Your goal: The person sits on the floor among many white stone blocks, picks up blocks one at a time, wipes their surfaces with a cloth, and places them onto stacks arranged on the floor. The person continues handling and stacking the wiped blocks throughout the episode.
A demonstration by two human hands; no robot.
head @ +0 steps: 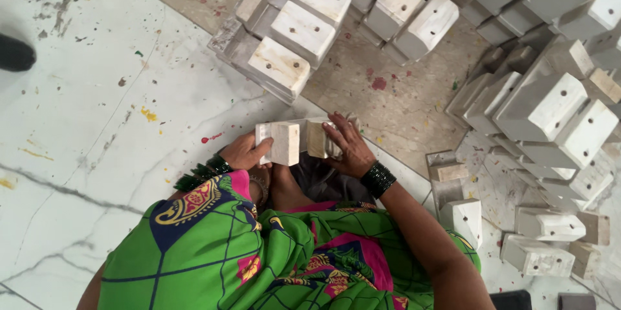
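I look down at my lap, sitting on the floor in a green and pink patterned garment. My left hand (246, 151) grips a white-painted wooden block (279, 143) by its left side. My right hand (346, 145) holds a second, paler wooden block (318, 138) just to the right of the first. The two blocks sit side by side, close together, above my knees. Dark bangles circle both wrists.
A row of white blocks with drilled holes (284, 32) lies ahead. More blocks (407, 6) are stacked at the top, a large pile (556, 109) on the right, loose ones (537, 242) at lower right. The marble floor (97, 122) is paint-spattered on the left.
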